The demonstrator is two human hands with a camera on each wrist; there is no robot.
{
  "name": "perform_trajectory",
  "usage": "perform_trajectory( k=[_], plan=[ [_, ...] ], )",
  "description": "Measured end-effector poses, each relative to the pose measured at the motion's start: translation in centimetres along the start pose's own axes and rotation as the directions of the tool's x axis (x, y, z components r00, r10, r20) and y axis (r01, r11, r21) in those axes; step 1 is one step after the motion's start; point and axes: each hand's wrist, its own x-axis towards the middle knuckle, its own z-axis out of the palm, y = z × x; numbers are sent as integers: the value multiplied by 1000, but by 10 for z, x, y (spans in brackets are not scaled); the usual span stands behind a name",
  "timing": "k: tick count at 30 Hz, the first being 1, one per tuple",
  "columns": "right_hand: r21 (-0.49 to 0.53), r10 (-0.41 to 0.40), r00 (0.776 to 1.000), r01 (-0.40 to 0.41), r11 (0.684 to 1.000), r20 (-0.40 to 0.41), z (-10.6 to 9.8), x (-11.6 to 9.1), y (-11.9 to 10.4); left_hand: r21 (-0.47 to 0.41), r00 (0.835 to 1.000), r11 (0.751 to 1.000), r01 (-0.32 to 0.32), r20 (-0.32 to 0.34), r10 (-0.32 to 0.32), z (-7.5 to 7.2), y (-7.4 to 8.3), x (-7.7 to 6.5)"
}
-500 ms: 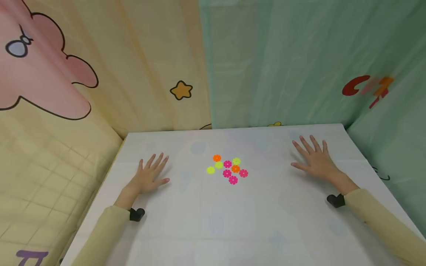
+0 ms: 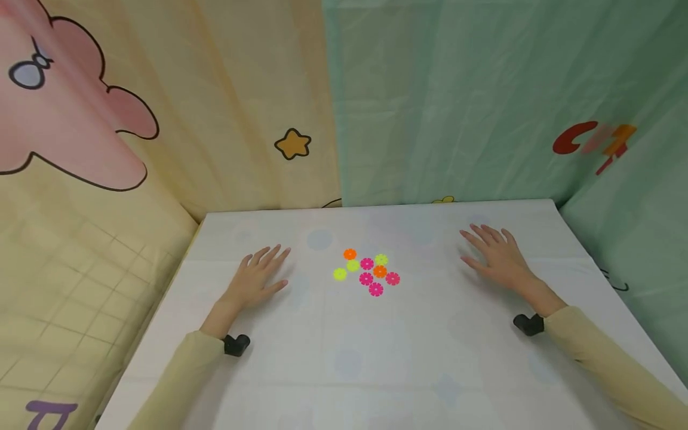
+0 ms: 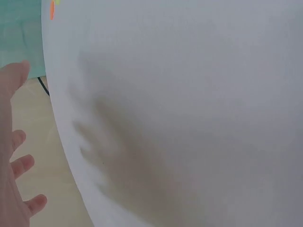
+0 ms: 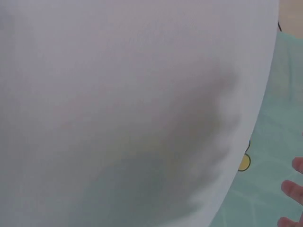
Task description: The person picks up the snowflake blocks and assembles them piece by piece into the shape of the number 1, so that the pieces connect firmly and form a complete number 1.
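Several small notched plastic discs lie flat in a loose cluster at the middle of the table. Among them are orange discs, yellow-green discs and pink discs. To the left of the cluster is my left hand, fingers spread and holding nothing, its shadow on the cloth. My right hand hovers on the other side, fingers apart and nothing in it. In the left wrist view an orange disc shows edge-on at the top. Only fingertips appear in the right wrist view.
A white cloth covers the table. Behind it hang a yellow curtain and a green curtain with printed shapes. Each wrist carries a black mount, one on the left and one on the right.
Both hands have moved inward toward the discs, the left one to the right and the right one to the left. Their fingers are less widely spread. The discs lie as before.
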Motion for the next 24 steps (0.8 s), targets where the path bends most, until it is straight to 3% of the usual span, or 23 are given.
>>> perform_trajectory(
  k=[4,13,18,24],
  plan=[
    [19,-34,994,36,999,-108,3,9,-12,-1,998,1000,5,-59,-5,1,12,8],
    [167,75,986,-49,985,-152,15,27,-38,-101,989,994,51,-130,-64,8,36,27],
    [249,137,984,-105,963,-115,21,34,-56,-163,983,983,88,-143,-111,13,50,37],
    [352,237,972,-220,910,-3,25,40,-76,-275,975,950,148,-123,-187,19,68,49]
  ],
)
